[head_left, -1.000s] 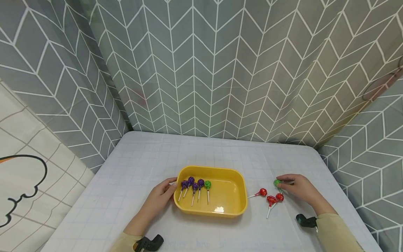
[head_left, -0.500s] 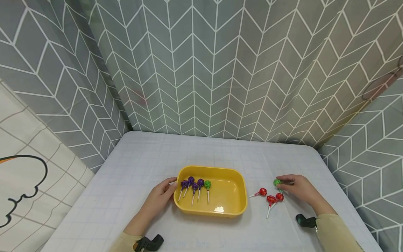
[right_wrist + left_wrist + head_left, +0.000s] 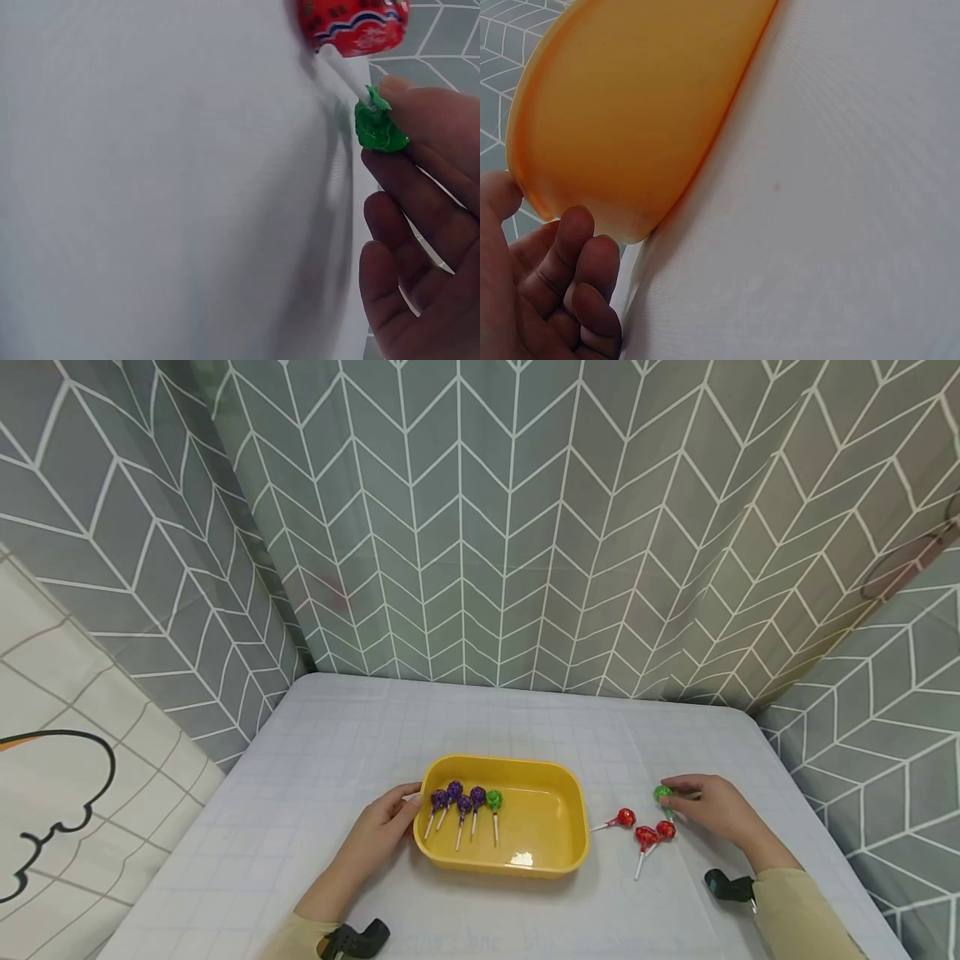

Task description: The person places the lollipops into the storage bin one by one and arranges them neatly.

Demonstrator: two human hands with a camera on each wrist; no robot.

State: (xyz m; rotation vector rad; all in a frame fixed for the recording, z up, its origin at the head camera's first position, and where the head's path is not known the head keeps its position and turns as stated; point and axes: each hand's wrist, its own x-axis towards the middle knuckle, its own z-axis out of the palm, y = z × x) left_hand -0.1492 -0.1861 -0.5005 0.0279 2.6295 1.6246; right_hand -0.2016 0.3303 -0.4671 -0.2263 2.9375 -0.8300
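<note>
A yellow tray (image 3: 540, 814) sits on the table, and my left hand (image 3: 382, 827) grips its left end. In the left wrist view the thumb is at the tray's rim and the fingers (image 3: 596, 262) curl by its underside. Inside the tray lie several purple lollipops (image 3: 464, 805) and one green lollipop (image 3: 494, 801), sticks towards me. To the right, my right hand (image 3: 712, 806) pinches another green lollipop (image 3: 380, 129) by its wrapped head between thumb and fingers. Close to that hand are three red lollipops: one (image 3: 626, 817) apart, two (image 3: 647, 836) (image 3: 666, 830) with crossing sticks.
The white-covered table (image 3: 360, 718) extends around the tray. Grey chevron-patterned curtains (image 3: 480, 543) stand behind it and at both sides. Black wrist cameras (image 3: 356, 937) (image 3: 727, 885) stick out from both sleeves.
The green lollipop's head in my right fingers has shifted very slightly to the right. The left hand, the tray and the other lollipops stay where they were.
</note>
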